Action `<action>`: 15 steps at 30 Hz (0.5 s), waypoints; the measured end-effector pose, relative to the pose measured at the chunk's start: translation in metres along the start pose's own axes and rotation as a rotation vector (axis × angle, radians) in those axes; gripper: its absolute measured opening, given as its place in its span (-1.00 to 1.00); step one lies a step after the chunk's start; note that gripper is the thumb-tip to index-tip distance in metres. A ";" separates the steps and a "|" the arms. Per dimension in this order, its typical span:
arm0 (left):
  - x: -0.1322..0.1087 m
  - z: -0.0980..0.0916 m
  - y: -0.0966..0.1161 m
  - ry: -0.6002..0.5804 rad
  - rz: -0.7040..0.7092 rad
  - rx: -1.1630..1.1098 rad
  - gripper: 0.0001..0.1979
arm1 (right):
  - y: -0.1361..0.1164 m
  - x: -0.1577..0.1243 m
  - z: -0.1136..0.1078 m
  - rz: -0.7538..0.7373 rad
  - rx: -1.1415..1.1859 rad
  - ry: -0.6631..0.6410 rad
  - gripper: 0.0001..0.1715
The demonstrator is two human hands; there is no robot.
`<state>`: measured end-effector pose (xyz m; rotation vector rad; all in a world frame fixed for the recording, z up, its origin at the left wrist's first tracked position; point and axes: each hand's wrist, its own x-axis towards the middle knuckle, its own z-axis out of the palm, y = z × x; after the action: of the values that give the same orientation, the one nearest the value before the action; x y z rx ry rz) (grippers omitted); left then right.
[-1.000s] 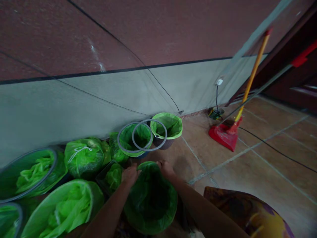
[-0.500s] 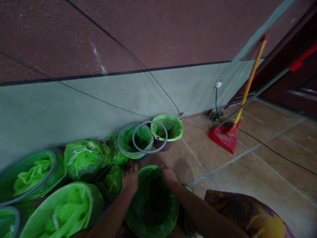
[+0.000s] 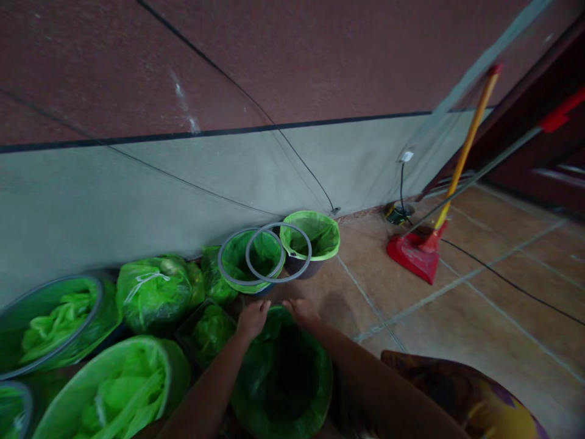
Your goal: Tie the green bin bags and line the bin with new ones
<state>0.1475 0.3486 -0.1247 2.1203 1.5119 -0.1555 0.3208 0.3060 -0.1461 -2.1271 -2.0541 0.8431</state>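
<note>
Directly in front of me stands a bin lined with a green bin bag [image 3: 251,390], its inside dark. My left hand [image 3: 254,319] is closed on the bag's edge at the far left of the rim. Close beside it, my right hand [image 3: 301,312] grips the same edge at the far right, fingers curled over the rim. Just beyond the hands, a grey ring [image 3: 248,251] lies on another bin with a green liner. A second grey ring [image 3: 278,280] overlaps it and reaches onto a dark bin with a light green liner [image 3: 329,247].
On the left are larger lined bins [image 3: 171,378] holding green bags, and a tied green bag [image 3: 158,292]. A red dustpan [image 3: 414,253] and a yellow-handled broom [image 3: 464,152] stand at right. A black cable [image 3: 512,277] crosses the tiles. Patterned cloth [image 3: 452,390] shows at lower right.
Both hands have moved closer together along the bin's far rim, the left going right and the right going slightly left. The rings and other bins have stayed in place.
</note>
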 end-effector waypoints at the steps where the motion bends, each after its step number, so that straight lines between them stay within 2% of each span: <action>1: -0.001 0.002 -0.001 -0.015 0.018 0.019 -0.54 | 0.001 -0.002 0.002 -0.009 -0.010 -0.019 -0.48; 5: -0.007 0.007 -0.007 -0.047 0.030 0.107 -0.69 | 0.002 -0.009 0.006 -0.026 -0.009 -0.042 -0.56; 10: -0.011 0.007 -0.005 -0.050 -0.044 0.185 -0.71 | 0.002 -0.007 0.005 -0.008 -0.009 -0.044 -0.63; 12: -0.012 0.005 -0.003 -0.035 -0.087 0.196 -0.63 | 0.008 -0.009 0.005 0.018 0.019 -0.024 -0.62; 15: -0.012 -0.002 -0.004 0.019 -0.140 0.177 -0.38 | 0.023 -0.020 0.007 0.168 0.098 0.091 -0.61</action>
<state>0.1396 0.3403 -0.1197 2.1546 1.7146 -0.3319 0.3392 0.2828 -0.1544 -2.2631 -1.7733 0.8293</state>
